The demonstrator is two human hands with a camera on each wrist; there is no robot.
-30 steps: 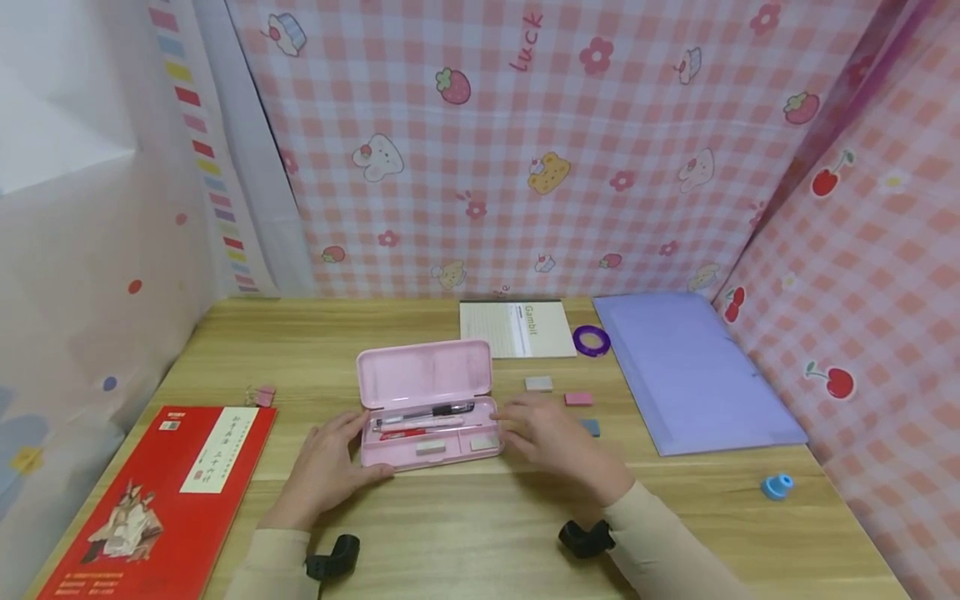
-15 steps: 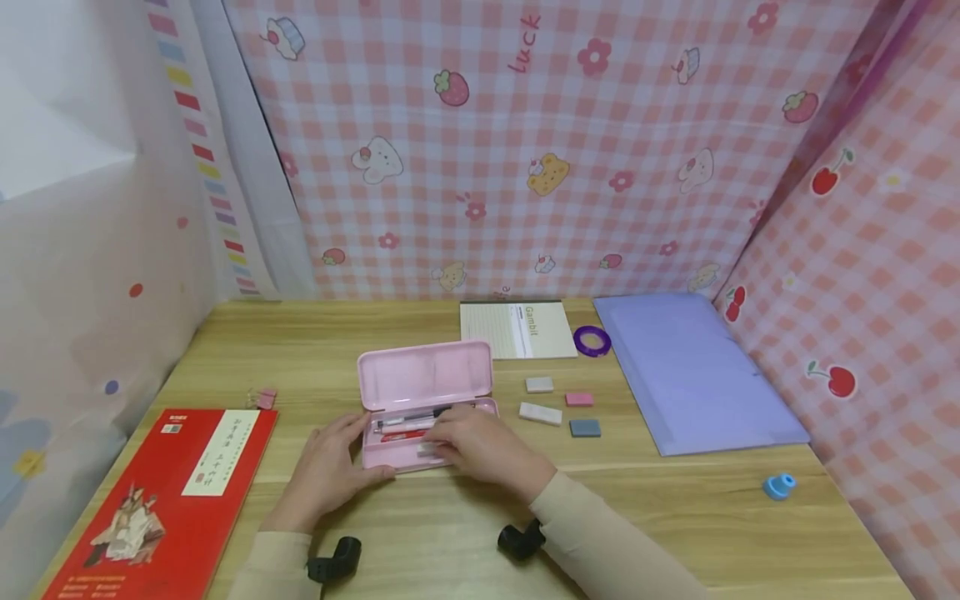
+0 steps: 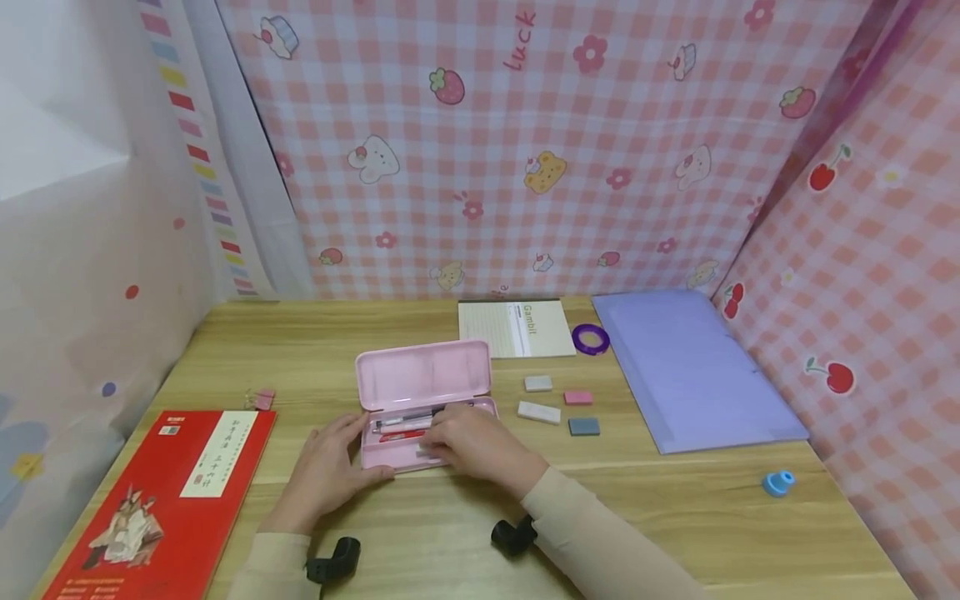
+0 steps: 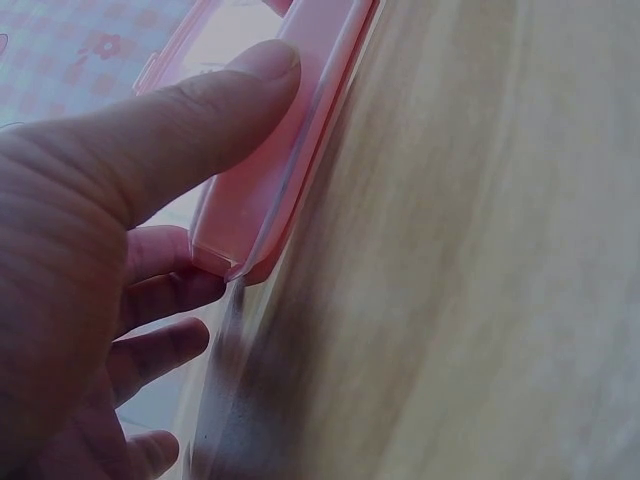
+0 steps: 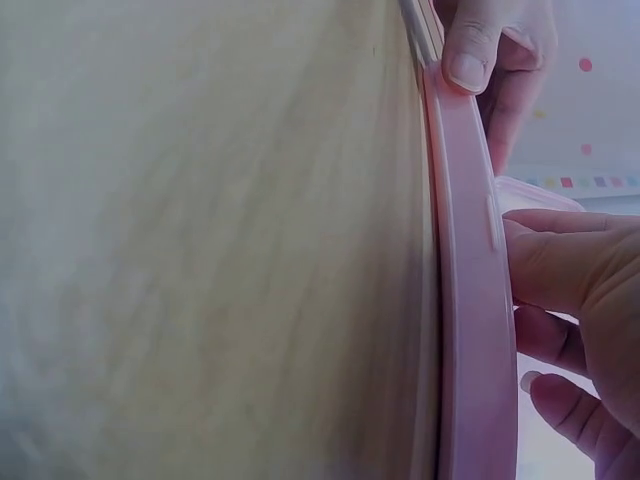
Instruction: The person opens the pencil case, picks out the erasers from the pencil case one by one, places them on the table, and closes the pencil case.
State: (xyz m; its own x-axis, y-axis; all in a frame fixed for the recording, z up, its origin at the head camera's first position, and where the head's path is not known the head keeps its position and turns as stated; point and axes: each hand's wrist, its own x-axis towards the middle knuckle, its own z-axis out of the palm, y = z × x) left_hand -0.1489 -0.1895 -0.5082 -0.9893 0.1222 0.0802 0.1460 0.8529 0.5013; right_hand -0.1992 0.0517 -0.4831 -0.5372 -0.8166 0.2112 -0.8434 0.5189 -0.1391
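Observation:
An open pink pencil case [image 3: 423,379] lies on the wooden table [image 3: 450,533], its lid raised at the back. Pens and a red item lie in its tray. My left hand [image 3: 358,446] grips the case's left end: the thumb [image 4: 200,120] presses the front wall [image 4: 320,90] and the fingers curl round the end. My right hand [image 3: 442,442] covers the right half of the tray. Its thumb [image 5: 560,265] lies on the front wall [image 5: 470,330] and its fingers curl inside. What those fingers touch is hidden.
Several erasers lie right of the case: grey [image 3: 537,383], white [image 3: 538,412], pink [image 3: 578,397], blue-grey [image 3: 583,427]. Behind are a notebook [image 3: 517,327] and a purple tape ring [image 3: 591,339]. A purple folder [image 3: 690,371] and blue sharpener [image 3: 777,483] lie right; a red book [image 3: 165,492] and binder clips [image 3: 261,398] lie left.
My right hand has moved left from beside the erasers onto the case's tray, uncovering the white eraser. The left hand and the case have stayed put.

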